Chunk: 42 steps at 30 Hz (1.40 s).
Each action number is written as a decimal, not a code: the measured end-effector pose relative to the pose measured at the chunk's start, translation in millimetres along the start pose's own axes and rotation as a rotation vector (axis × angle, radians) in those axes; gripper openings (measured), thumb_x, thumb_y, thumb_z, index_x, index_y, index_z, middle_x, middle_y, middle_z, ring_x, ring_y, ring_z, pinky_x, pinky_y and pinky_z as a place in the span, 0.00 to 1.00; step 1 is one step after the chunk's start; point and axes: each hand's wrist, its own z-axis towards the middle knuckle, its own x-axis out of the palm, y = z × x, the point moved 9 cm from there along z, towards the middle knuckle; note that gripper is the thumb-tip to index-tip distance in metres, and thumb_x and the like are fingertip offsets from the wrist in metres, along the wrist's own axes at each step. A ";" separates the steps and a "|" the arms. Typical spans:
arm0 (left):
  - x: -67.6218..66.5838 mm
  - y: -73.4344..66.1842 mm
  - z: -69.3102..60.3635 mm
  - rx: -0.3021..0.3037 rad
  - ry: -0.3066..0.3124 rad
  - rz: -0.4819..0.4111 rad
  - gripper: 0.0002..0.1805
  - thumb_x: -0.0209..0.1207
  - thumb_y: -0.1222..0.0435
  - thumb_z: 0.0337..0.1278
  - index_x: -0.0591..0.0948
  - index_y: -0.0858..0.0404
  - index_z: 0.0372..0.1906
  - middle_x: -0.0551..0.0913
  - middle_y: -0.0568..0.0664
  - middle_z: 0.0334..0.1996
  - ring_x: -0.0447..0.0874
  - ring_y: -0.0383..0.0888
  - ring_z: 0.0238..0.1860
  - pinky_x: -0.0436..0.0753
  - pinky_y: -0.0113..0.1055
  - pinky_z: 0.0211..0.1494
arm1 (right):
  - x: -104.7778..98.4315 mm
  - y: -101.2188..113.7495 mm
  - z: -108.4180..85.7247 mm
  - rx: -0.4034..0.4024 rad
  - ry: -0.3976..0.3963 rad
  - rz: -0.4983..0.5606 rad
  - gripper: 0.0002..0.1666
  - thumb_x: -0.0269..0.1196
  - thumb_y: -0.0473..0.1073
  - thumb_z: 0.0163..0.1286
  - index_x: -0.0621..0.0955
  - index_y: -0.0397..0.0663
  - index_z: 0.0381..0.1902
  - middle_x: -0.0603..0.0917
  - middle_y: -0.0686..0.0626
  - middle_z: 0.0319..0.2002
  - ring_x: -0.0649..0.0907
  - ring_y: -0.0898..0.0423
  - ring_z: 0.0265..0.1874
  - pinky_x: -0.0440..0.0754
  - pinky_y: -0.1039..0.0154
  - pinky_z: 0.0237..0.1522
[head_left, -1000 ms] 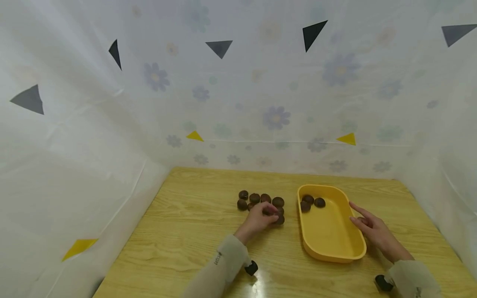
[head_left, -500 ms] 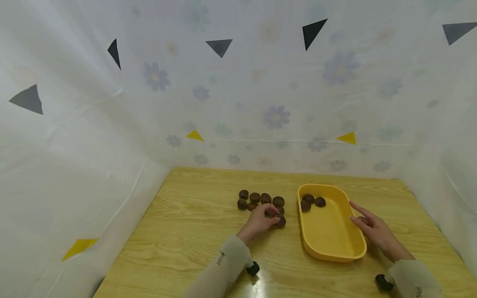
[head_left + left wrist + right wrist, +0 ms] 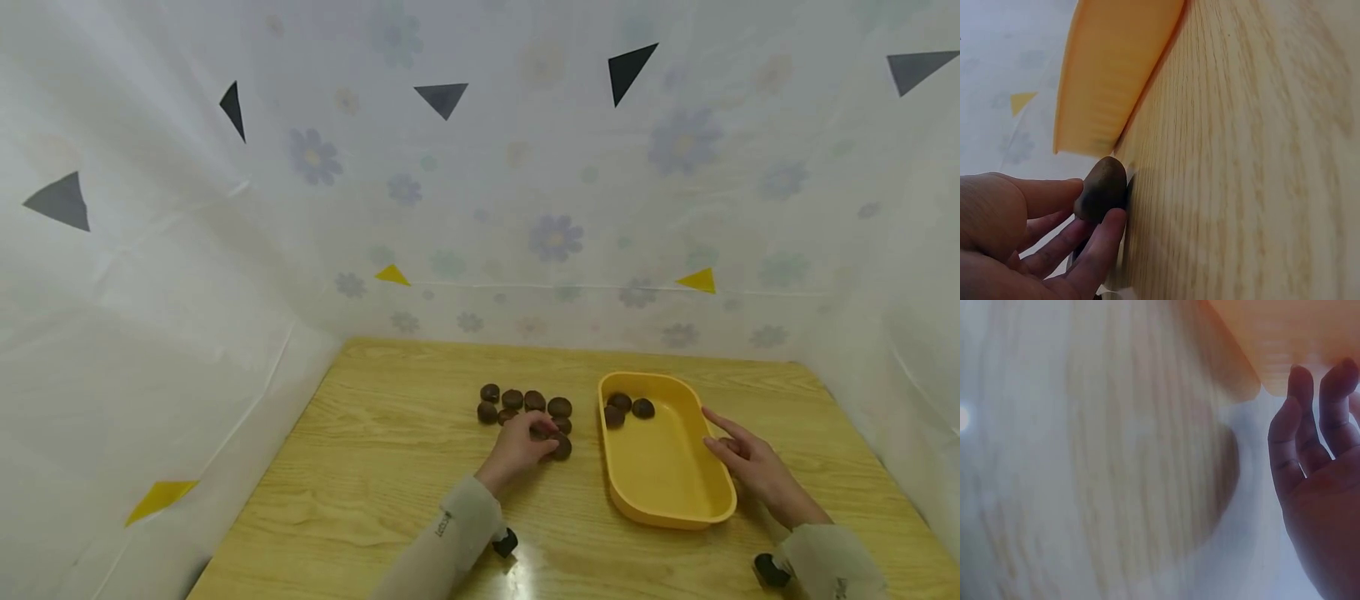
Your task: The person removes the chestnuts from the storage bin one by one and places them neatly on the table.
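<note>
Judging by what the head view shows us, the work seems only partly through: three nuts [image 3: 642, 408] lie together in the far left corner of the tray [image 3: 667, 475], much of its floor bare, while more — at least seven — sit clustered on the table [image 3: 360, 467] to its left. At that cluster's near edge, our left hand [image 3: 517, 446] pinches one nut [image 3: 561, 447]; our right hand [image 3: 767, 477] rests against the tray's right side without clasping it.

From the left wrist, we see the pinched nut close to the table — whether touching it, we cannot tell — with the tray beyond.

From the right wrist, our fingertips [image 3: 1300, 375] lie loosely bent at the tray's outer wall, its contents hidden.
</note>
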 end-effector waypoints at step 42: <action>-9.2 -36.5 12.8 0.035 0.049 -0.208 0.13 0.62 0.62 0.74 0.83 0.60 0.57 0.84 0.53 0.52 0.86 0.49 0.48 0.88 0.43 0.49 | 1.9 3.4 -2.4 -0.012 0.014 0.040 0.42 0.50 0.55 0.85 0.48 0.47 0.85 0.84 0.44 0.39 0.81 0.57 0.34 0.80 0.67 0.37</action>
